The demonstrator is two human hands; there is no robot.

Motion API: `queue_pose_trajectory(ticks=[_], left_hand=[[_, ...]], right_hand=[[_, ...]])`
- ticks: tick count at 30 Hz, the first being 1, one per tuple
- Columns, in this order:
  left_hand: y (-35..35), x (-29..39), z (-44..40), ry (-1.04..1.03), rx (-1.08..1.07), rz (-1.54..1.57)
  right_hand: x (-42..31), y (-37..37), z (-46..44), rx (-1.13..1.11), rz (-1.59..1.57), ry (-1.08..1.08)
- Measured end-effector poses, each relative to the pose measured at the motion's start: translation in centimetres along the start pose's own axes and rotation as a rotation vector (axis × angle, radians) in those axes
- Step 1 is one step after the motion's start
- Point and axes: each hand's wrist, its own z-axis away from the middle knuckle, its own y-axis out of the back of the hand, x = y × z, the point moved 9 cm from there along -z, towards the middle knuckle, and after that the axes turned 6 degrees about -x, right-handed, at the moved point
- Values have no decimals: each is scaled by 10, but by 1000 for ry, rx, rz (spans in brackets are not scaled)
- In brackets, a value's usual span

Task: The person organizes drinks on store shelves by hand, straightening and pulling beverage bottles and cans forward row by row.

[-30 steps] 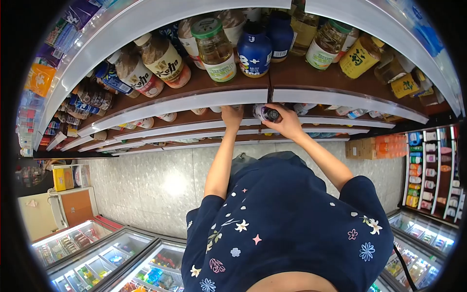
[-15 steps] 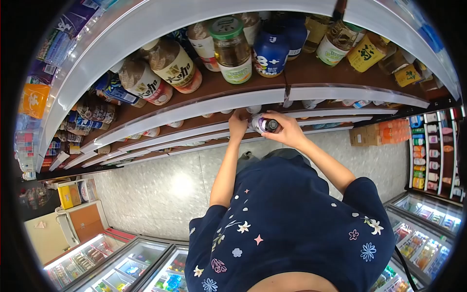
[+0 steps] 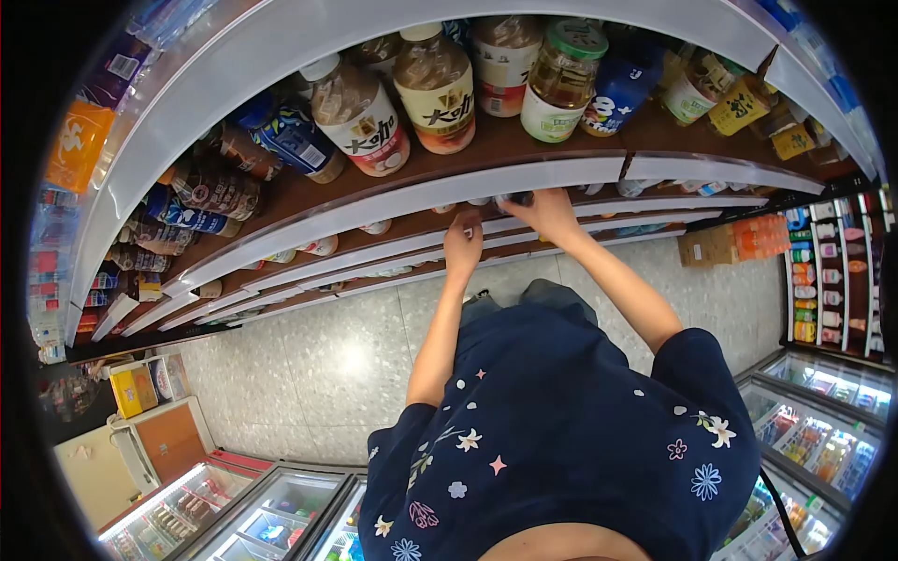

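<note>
Shelf [image 3: 421, 194] across the upper frame, jar [image 3: 561, 89] standing on it, bottle [image 3: 515, 199] at upper centre gripped in my right hand [image 3: 550, 218], my left hand [image 3: 463, 245] curled near it, whether empty I cannot tell.

Dark-topped bottle [image 3: 519, 198], mostly hidden

The shelf edge [image 3: 524, 178] hides most of the bottle [image 3: 519, 198] at the right grip [image 3: 550, 216].

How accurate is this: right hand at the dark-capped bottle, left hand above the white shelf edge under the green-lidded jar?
Not quite: in the head view, the left hand is below, not above, that white shelf edge. The right hand is at the dark-capped bottle.
</note>
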Motion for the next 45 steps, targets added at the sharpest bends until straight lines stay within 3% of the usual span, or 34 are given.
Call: queue_pose_trajectory(ticks=[9,13,16,17,26,29,33,37,41,44,45], left_hand=[[-28,-13,9,-38,-276,39],[-38,-4,20,-21,-405,13],[-44,-3,25,-14,-463,30],[-47,-4,26,-13,-477,34],[-80,22,15,-2,-484,143],[-106,43,5,-104,-332,209],[-149,56,-10,-10,-258,193],[-168,60,-13,-70,-32,63],[-169,56,-14,62,113,-171],[-168,69,-14,-59,253,-279],[-166,69,-15,-101,307,-244]], right_hand=[[6,-3,-14,175,89,4],[15,-4,6,158,16,-159],[-10,10,34,229,-117,-132],[-2,5,44,270,-136,-32],[88,50,107,471,-144,-242],[112,81,108,459,-189,-296],[142,111,93,459,-183,-193],[171,119,72,395,-227,-141],[184,113,54,308,-297,-58],[179,113,36,143,-247,-51],[171,118,33,199,-129,59]])
